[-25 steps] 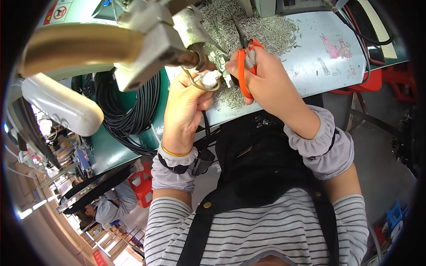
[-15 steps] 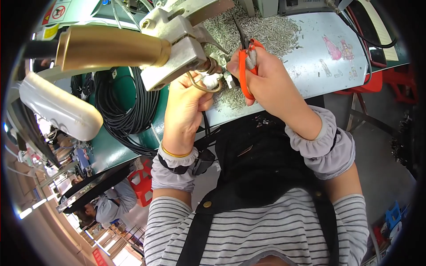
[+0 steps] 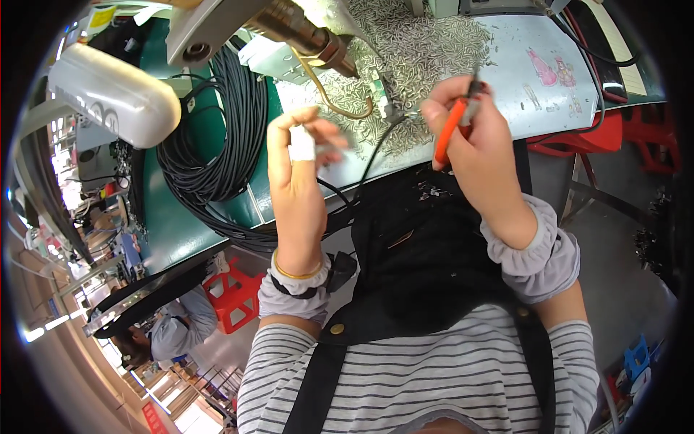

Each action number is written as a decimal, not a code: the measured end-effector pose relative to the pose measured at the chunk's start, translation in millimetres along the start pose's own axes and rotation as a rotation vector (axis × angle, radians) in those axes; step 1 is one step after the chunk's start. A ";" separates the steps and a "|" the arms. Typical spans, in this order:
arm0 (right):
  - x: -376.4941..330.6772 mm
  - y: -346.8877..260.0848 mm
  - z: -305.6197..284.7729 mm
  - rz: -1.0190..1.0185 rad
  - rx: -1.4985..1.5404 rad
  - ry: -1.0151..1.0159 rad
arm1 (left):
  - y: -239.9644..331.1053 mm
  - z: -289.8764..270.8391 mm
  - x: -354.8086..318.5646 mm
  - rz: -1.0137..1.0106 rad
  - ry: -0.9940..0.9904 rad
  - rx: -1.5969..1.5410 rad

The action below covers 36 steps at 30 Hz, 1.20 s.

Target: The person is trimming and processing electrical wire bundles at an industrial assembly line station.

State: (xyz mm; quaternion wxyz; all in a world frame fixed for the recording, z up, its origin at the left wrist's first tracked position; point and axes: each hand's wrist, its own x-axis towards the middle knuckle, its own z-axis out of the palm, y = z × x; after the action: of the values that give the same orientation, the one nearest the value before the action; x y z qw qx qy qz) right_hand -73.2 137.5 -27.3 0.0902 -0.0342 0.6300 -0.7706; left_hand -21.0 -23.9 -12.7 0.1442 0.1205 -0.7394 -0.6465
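Observation:
My left hand [image 3: 298, 192] is raised at the table's front edge, holding nothing I can see. White tape wraps one finger; the fingers are apart, some blurred by motion. In my right hand [image 3: 478, 141] is a pair of orange-handled pliers [image 3: 451, 134], its dark jaws pointing away from me. Between my hands, a black cable [image 3: 371, 160] runs up to a metal connector [image 3: 392, 113] with a small green and white piece [image 3: 377, 88] beyond it. A soldering iron [image 3: 307, 35] on a clamp hangs above, and a bent brass tube [image 3: 329, 101] curves beside the connector.
Many small metal pins [image 3: 426, 54] cover the pale work surface. A coil of black cable [image 3: 210, 145] lies on the green table at left, below a white rounded lamp-like part [image 3: 119, 94]. Red stools [image 3: 238, 296] stand nearby. Another person [image 3: 181, 325] sits at far left.
My left hand has pulled back from the connector and opened. My right hand, still holding the pliers, has moved right. The soldering iron and its clamp now appear higher, with the tip pointing down-right.

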 end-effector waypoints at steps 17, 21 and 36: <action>-29.7 -7.5 -7.5 -0.005 -0.406 -0.343 | 3.2 -11.4 -35.3 -0.532 -0.533 -0.203; -40.5 -0.2 -2.2 0.097 -0.050 -0.249 | 5.8 3.5 -43.1 -0.395 -0.235 -0.285; -24.5 7.3 -10.8 -1.032 -1.078 -0.300 | -3.1 -8.2 -32.3 -0.719 -0.438 -0.893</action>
State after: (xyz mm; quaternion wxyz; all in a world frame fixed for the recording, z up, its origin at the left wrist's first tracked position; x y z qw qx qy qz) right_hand -50.3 151.0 -35.2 -0.2260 -0.4684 0.8042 -0.2876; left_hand 12.0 -20.1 -16.6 -0.2018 0.1545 -0.3226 -0.9118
